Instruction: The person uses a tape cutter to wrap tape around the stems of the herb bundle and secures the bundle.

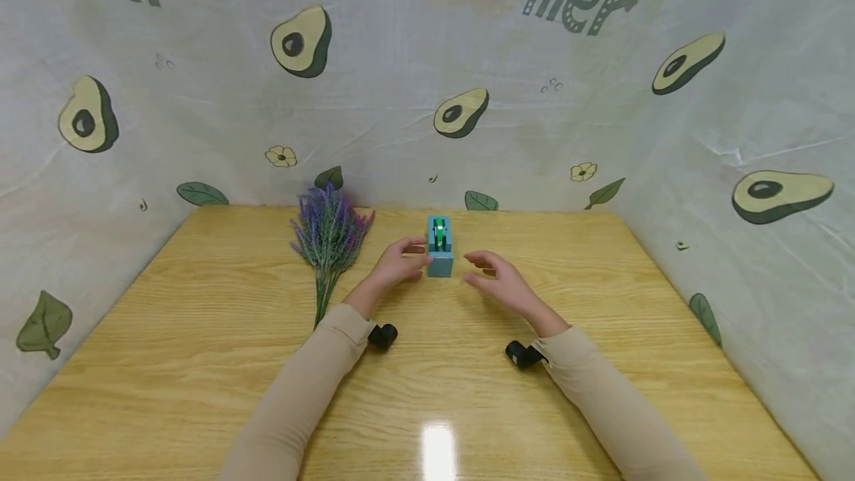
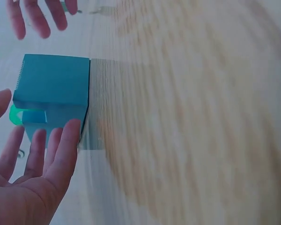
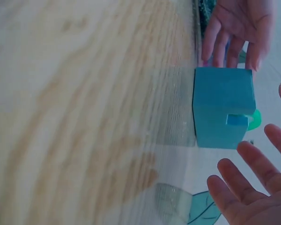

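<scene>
A teal tape dispenser [image 1: 440,264] with a green roll of tape [image 1: 439,232] in its top stands on the wooden table towards the back. My left hand [image 1: 398,261] is close at its left side, fingers extended; whether the fingertips touch it I cannot tell. To the right, my right hand [image 1: 497,280] is held apart from the dispenser with its fingers loosely spread. The left wrist view shows the dispenser [image 2: 54,80] between both hands. In the right wrist view, the dispenser [image 3: 223,93] has its serrated edge out of sight.
A bunch of purple and pink artificial lavender [image 1: 329,232] lies on the table [image 1: 220,303] left of the left hand. Behind the table hangs a pale cloth [image 1: 387,95] printed with avocados and leaves. Black wrist cameras [image 1: 383,337] are strapped on both sleeves.
</scene>
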A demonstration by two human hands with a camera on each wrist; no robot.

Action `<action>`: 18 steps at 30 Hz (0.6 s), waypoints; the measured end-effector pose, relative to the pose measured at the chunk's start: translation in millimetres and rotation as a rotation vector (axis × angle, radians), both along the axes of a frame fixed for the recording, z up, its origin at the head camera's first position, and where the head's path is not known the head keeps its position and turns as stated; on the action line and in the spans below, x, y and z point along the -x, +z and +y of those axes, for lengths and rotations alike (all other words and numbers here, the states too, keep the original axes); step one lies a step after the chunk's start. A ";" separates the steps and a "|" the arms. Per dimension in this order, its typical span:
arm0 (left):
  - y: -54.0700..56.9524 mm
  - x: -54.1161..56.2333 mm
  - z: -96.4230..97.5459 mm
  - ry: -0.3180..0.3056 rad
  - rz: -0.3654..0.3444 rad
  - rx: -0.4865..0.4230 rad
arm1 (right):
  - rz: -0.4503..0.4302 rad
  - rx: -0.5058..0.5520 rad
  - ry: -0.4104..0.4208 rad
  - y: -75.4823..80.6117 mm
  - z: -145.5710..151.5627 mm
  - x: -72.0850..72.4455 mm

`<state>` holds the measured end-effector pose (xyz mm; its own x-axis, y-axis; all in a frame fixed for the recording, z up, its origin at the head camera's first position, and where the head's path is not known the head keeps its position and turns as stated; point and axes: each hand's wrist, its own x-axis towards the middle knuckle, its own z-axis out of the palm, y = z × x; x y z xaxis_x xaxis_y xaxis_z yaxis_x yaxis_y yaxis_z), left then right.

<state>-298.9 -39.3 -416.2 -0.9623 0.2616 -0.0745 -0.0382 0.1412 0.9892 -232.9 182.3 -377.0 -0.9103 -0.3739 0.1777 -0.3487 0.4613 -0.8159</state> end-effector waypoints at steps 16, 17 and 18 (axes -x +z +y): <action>0.5 5.3 7.0 -0.022 0.017 0.012 | -0.072 0.107 -0.045 -26.2 -11.6 35.7; 0.5 5.1 6.8 -0.024 0.012 0.008 | -0.101 0.114 -0.052 -25.4 -12.9 37.2; 0.4 4.9 6.6 -0.027 0.007 0.004 | -0.114 0.113 -0.058 -24.8 -14.1 38.9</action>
<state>-303.8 -32.7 -415.8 -0.9555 0.2871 -0.0685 -0.0270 0.1462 0.9889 -271.8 168.1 -401.8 -0.9463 -0.3039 0.1098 -0.2263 0.3806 -0.8966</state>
